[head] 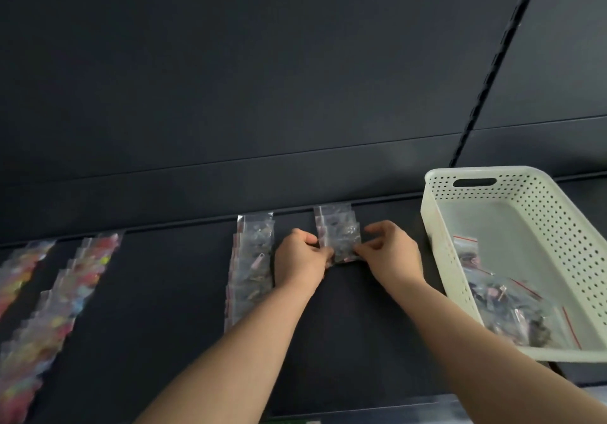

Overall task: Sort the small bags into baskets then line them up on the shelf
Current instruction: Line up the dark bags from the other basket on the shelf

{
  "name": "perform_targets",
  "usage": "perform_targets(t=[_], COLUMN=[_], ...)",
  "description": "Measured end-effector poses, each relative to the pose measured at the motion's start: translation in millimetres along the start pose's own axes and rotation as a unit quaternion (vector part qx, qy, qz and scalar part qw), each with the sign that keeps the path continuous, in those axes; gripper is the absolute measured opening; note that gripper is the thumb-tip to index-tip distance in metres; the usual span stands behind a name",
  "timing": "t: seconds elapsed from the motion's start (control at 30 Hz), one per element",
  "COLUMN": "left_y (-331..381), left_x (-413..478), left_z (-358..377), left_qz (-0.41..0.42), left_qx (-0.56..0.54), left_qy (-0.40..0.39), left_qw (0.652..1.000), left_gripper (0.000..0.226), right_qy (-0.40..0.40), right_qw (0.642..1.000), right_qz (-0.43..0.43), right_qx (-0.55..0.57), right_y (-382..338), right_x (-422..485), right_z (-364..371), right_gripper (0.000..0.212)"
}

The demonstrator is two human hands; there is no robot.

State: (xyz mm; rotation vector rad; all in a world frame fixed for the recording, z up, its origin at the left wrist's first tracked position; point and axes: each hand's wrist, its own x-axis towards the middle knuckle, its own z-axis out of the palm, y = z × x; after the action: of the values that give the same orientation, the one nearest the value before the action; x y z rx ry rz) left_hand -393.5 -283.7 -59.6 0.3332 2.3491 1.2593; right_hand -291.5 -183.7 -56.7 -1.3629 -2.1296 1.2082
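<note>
Small clear bag at frame centre, its side edges pinched by left hand and right hand, lies at the near end of a short bag row that starts at the shelf's back edge. Longer row just left, colourful rows far left, bare shelf between the forearms. White perforated basket at right holds loose bags; any print is too blurred to read.

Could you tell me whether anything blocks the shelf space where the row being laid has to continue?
Nothing visible does: the shelf in front of the pinched small bag is bare, between the longer row and the basket.
</note>
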Motion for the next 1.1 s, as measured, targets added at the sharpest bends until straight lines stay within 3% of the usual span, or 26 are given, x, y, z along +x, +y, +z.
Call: perform_targets(t=[0.17,0.37,0.5,0.63,0.8,0.97,1.1], left_y=[-4,6,14,37,68,99,120], left_x=[12,5,6,-9,-35,-64,-75], left_z=[4,-7,-13,-11,15,52,87], left_qz=[0.018,0.009,0.051,0.116,0.191,0.31,0.414], left_qx=[0.075,0.045,0.045,0.089,0.11,0.197,0.34], left_qy=[-0.003,-0.009,0.007,-0.009,-0.048,-0.069,-0.072], left_qw=[0.997,0.999,0.998,0.989,0.974,0.928,0.841], left_gripper=[0.036,0.033,0.016,0.009,0.008,0.014,0.026], right_qy=[0.018,0.033,0.056,0.11,0.141,0.163,0.151], right_qw=[0.999,0.999,0.987,0.955,0.938,0.927,0.923], right_qz=[0.0,-0.031,-0.116,-0.203,-0.195,-0.158,-0.127], right_qx=[-0.038,-0.025,-0.096,-0.185,-0.248,-0.297,-0.329], right_y=[-1,-7,-18,-21,-3,35,63], right_x=[3,1,-3,-11,-17,-15,-17], right_z=[5,-1,-20,-49,-92,-142,-173], right_gripper=[0.04,0.037,0.019,0.02,0.025,0.025,0.025])
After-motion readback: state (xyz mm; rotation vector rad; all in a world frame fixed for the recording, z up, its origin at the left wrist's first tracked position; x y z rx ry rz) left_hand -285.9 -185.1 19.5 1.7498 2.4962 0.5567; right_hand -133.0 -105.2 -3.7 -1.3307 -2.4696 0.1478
